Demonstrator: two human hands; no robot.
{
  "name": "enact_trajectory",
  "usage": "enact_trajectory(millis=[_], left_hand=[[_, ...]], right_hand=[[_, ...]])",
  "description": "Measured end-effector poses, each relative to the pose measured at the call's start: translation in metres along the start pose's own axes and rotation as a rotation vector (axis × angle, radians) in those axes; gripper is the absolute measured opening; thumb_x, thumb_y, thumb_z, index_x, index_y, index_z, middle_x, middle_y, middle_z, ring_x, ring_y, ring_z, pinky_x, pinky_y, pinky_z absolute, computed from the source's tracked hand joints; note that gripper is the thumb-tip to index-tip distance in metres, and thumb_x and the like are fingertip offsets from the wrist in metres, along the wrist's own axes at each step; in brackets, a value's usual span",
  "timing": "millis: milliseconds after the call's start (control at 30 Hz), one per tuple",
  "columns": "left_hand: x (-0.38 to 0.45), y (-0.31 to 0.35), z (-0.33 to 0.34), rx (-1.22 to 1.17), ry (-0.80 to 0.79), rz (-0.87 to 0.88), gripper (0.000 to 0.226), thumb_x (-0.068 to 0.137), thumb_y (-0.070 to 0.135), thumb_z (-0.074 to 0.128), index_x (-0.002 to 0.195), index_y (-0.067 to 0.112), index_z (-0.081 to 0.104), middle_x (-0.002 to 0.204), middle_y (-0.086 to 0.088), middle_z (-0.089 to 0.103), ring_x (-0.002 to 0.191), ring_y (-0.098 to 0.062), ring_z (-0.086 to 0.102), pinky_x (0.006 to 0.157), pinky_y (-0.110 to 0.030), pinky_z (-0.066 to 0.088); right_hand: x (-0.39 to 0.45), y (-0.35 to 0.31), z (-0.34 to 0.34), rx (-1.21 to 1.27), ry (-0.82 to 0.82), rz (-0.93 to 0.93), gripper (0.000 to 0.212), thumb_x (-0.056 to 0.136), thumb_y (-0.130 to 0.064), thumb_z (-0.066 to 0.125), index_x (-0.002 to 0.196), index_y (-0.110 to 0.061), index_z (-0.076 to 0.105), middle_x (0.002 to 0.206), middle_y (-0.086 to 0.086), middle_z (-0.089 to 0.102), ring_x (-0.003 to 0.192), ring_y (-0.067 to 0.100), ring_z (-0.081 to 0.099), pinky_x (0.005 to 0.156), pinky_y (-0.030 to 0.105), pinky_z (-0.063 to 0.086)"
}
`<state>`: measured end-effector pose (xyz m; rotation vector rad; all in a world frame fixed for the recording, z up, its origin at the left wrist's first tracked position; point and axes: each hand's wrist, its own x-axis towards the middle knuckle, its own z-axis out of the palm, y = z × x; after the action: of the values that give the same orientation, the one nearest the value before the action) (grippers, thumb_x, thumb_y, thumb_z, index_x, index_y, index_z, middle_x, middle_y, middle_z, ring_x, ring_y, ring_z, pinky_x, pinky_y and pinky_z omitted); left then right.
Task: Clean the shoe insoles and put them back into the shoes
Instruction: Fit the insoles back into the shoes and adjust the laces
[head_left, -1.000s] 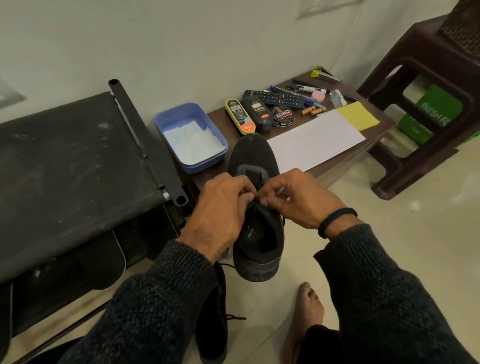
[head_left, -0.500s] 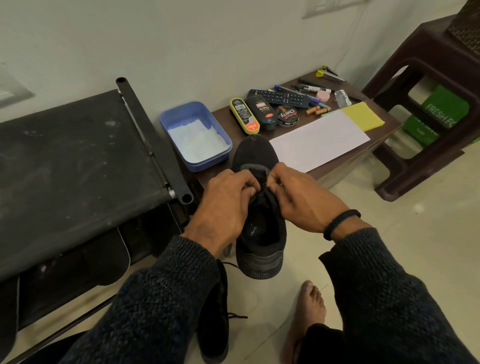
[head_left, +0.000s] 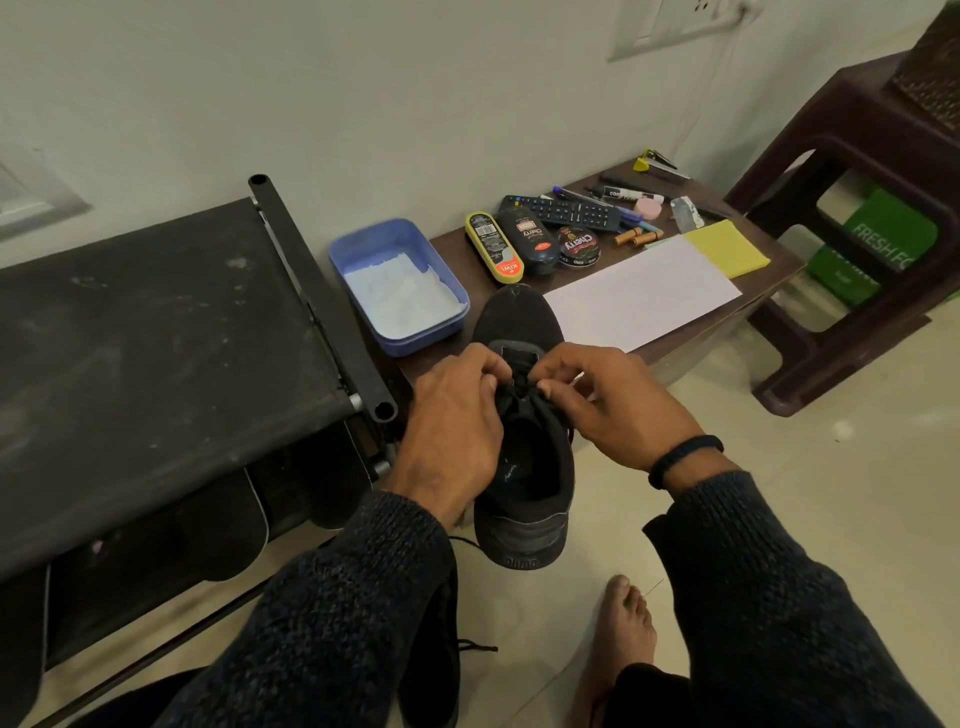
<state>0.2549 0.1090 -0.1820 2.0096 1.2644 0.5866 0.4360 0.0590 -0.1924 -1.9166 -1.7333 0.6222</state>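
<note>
Got the black sneaker (head_left: 524, 457) with its toe propped on the near edge of the low brown table (head_left: 670, 343), heel hanging over the floor. My left hand (head_left: 457, 431) and right hand (head_left: 618, 405) are both pinching the laces by the tongue. Second shoe (head_left: 431, 670) lies on the floor near me.

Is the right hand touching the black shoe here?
Touching. The head view shows the right hand pinching the black shoe at its lace area.
</note>
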Motion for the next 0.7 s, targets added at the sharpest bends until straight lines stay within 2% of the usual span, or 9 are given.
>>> enact_trajectory(millis=[133, 267, 467, 500, 600, 700], left_hand=[[0.004, -0.001, 0.003, 0.064, 0.019, 0.025, 0.019, 0.103, 0.016, 0.053, 0.111, 0.020, 0.069, 0.109, 0.001, 0.064, 0.101, -0.009, 0.057, 0.087, -0.018, 0.046], [0.006, -0.004, 0.000, 0.073, -0.024, 0.074, 0.018, 0.101, 0.019, 0.058, 0.110, 0.025, 0.072, 0.105, 0.002, 0.064, 0.098, -0.011, 0.058, 0.086, -0.020, 0.046], [0.005, -0.003, 0.000, 0.130, -0.066, 0.228, 0.009, 0.100, 0.021, 0.059, 0.103, 0.025, 0.066, 0.099, 0.005, 0.056, 0.091, -0.013, 0.055, 0.084, -0.034, 0.052], [0.003, -0.003, 0.002, 0.161, -0.083, 0.266, 0.008, 0.098, 0.018, 0.061, 0.102, 0.025, 0.062, 0.099, 0.006, 0.054, 0.090, -0.014, 0.053, 0.082, -0.036, 0.052], [0.001, -0.008, 0.010, 0.220, -0.084, 0.308, 0.025, 0.089, 0.008, 0.066, 0.101, 0.023, 0.050, 0.097, 0.006, 0.049, 0.086, -0.016, 0.048, 0.078, -0.038, 0.049], [-0.001, -0.007, 0.015, 0.081, 0.023, 0.239, 0.013, 0.097, 0.005, 0.052, 0.098, 0.018, 0.049, 0.090, 0.002, 0.053, 0.080, -0.013, 0.051, 0.072, -0.030, 0.046]], right_hand=[[0.003, 0.000, 0.000, -0.047, -0.008, -0.050, 0.011, 0.099, -0.023, 0.061, 0.103, -0.029, 0.069, 0.094, -0.015, 0.066, 0.084, -0.001, 0.058, 0.073, 0.020, 0.049], [0.002, -0.002, 0.001, -0.073, 0.027, -0.047, 0.008, 0.100, -0.019, 0.055, 0.100, -0.025, 0.062, 0.094, -0.009, 0.063, 0.084, 0.006, 0.055, 0.073, 0.028, 0.050], [-0.004, -0.003, -0.001, -0.060, 0.060, 0.026, 0.007, 0.102, -0.020, 0.053, 0.102, -0.024, 0.058, 0.095, -0.011, 0.061, 0.086, 0.000, 0.054, 0.067, 0.011, 0.037], [-0.005, -0.002, -0.001, -0.062, 0.062, 0.038, 0.007, 0.102, -0.020, 0.053, 0.102, -0.024, 0.058, 0.095, -0.011, 0.061, 0.086, 0.001, 0.054, 0.067, 0.013, 0.038], [-0.005, -0.002, 0.000, -0.064, 0.060, 0.049, 0.007, 0.102, -0.020, 0.052, 0.101, -0.026, 0.056, 0.095, -0.011, 0.061, 0.086, 0.003, 0.055, 0.070, 0.021, 0.045], [-0.004, -0.003, -0.001, -0.039, 0.055, 0.062, 0.009, 0.102, -0.021, 0.051, 0.101, -0.028, 0.056, 0.096, -0.012, 0.062, 0.087, 0.007, 0.059, 0.074, 0.030, 0.051]])
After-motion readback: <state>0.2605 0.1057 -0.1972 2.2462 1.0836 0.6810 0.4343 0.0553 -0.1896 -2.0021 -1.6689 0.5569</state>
